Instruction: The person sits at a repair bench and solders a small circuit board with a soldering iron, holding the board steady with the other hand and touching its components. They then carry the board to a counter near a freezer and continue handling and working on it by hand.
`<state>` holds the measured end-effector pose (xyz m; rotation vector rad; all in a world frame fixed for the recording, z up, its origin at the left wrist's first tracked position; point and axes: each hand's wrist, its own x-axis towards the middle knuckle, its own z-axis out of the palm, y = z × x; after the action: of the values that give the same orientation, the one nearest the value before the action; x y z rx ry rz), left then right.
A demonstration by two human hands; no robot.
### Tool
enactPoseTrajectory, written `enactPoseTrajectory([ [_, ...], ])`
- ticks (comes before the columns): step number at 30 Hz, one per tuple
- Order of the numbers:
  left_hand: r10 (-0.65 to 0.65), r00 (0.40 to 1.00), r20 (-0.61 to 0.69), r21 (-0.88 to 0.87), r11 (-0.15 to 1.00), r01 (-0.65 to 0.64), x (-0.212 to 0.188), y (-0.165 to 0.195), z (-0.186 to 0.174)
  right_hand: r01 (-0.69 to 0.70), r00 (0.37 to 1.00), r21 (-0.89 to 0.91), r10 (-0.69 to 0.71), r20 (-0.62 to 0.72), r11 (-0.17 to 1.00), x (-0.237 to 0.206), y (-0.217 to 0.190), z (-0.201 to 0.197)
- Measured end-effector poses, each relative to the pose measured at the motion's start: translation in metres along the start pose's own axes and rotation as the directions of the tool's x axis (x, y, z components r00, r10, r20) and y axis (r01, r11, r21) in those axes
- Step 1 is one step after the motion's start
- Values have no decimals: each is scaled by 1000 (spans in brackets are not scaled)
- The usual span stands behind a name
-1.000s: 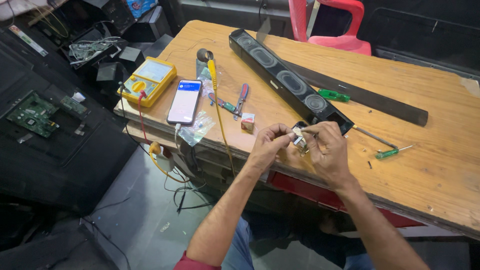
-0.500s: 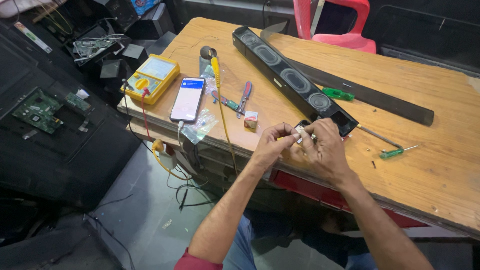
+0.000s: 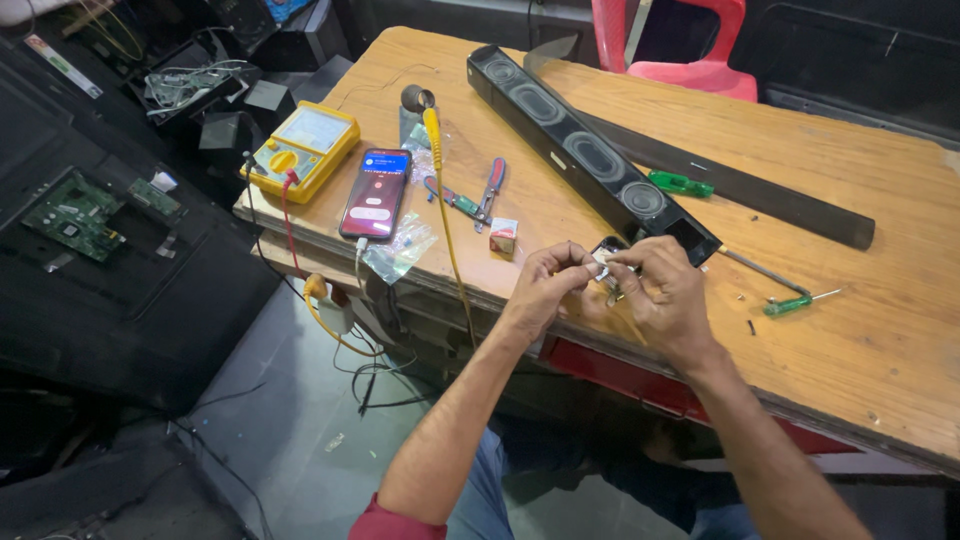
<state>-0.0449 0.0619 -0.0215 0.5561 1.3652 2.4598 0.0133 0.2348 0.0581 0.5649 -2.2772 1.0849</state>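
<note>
L hand (image 3: pixel 545 283): fingers curled, tips pinched on a small whitish part (image 3: pixel 601 258) from its left side; palm faces R.
R hand (image 3: pixel 668 290): closed round the same part from the right, thumb + forefinger on it; back of hand faces cam.
Part: held between both hands, just above the near edge of the wooden table (image 3: pixel 850 330); mostly hidden by fingers, kind can't tell. A bit of metal shows under it betw. the hands.
Soundbar (image 3: pixel 590 160): long black unit w/ oval speaker openings, lying diagonally; its near end sits just behind the hands, touching or almost, can't tell.
Black strip (image 3: pixel 740 185): long flat cover, lies beside soundbar on far side.
Green screwdriver (image 3: pixel 790 303): on table just R of R hand, apart from it.
Green tool (image 3: pixel 680 184): small, betw. soundbar and strip.
Small box (image 3: pixel 503 236): red/white, just L of L hand.
Pliers (image 3: pixel 490 190): near box, further in.
Phone (image 3: pixel 376 193): screen lit, flat on table, cable at near end.
Multimeter (image 3: pixel 303 150): yellow, at L corner, red lead hanging off.
Circuit board (image 3: pixel 72 208): green, on dark surface well L of table.
Red chair (image 3: pixel 690 50): behind table.
Vs 1 s ago: both hands in the same spot, same pinch on part; table items unmoved; view only shifted slightly.
</note>
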Motion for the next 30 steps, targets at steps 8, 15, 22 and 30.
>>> enactPoseTrajectory([
  [8, 20, 1000, 9, 68, 997, -21, 0, -2, -2, 38, 999, -53, -36, 38, 998, 3, -2, 0],
  [15, -8, 1000, -10, 82, 997, 8, -2, 2, 2, -53, 997, 34, 51, 65, 998, -1, 3, 1],
  [22, 25, 1000, 7, 86, 996, -25, -2, 4, 3, -178, 982, 122, 168, 88, 976, -2, 1, -1],
  [30, -1, 1000, -7, 85, 996, 2, -3, 5, 4, -190, 975, 102, 175, 139, 977, 3, -5, -4],
])
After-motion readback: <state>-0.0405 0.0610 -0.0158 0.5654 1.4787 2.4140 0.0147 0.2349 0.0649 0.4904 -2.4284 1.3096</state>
